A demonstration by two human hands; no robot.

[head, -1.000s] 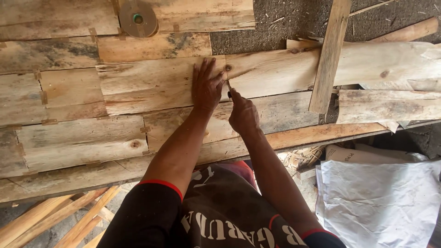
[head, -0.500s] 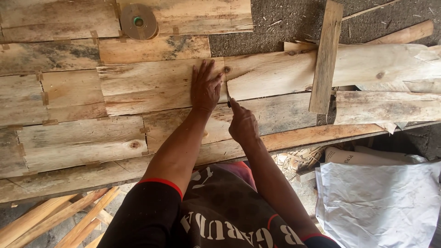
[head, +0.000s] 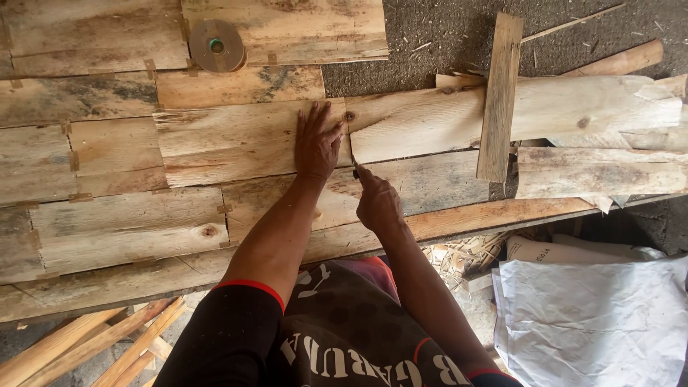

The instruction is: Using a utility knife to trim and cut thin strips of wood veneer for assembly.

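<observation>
Veneer sheets (head: 236,140) lay flat ahead of me, their long axis running left to right, with the seam (head: 349,136) between two sheets crossing it. My left hand (head: 316,143), fingers spread, pressed the sheet just left of that seam. My right hand (head: 378,203), nearer my body, pinched a small dark blade (head: 356,172) at the seam's lower end. A tape roll (head: 216,45) sat farther back on the desk (head: 107,287).

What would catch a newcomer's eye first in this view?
The left hand lies flat on a pale veneer sheet at centre, beside the seam where the right hand holds a small dark tool. A tape roll sits top left, and a narrow wooden slat lies crosswise at right.
</observation>
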